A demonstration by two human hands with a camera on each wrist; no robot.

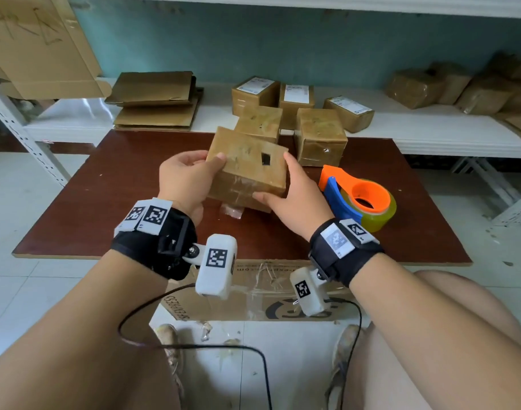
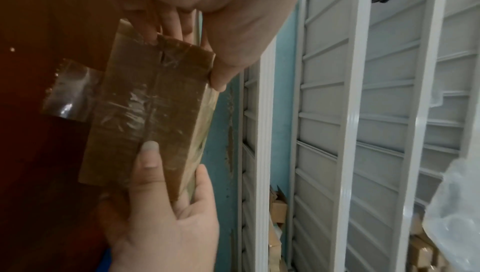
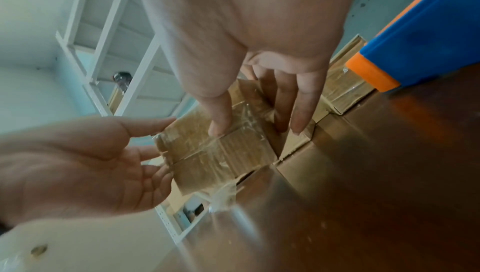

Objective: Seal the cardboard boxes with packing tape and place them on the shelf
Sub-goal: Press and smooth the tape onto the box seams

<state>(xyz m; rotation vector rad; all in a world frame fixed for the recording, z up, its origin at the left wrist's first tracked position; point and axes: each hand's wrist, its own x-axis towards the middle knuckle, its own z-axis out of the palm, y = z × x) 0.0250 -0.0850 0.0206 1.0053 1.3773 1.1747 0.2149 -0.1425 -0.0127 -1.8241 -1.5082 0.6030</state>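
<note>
A small brown cardboard box [image 1: 247, 170] wrapped in clear tape is held tilted above the dark red table [image 1: 120, 202]. It has a small dark square hole in its top face. My left hand [image 1: 194, 176] grips its left end, thumb on top. My right hand [image 1: 289, 187] grips the right end, thumb on the near face. A loose flap of clear tape [image 1: 232, 211] hangs below the box. The left wrist view shows the taped box [image 2: 155, 112] and the tape flap [image 2: 70, 93]. The right wrist view shows the box [image 3: 215, 153] between both hands. An orange and blue tape dispenser [image 1: 362, 199] lies to the right.
Two taped boxes [image 1: 259, 122] [image 1: 320, 140] stand at the table's far edge. Behind them the white shelf [image 1: 76, 119] carries labelled boxes [image 1: 255, 90], flattened cardboard [image 1: 155, 99] and more wrapped boxes [image 1: 416, 87]. A flattened carton [image 1: 253, 294] lies below the table's near edge.
</note>
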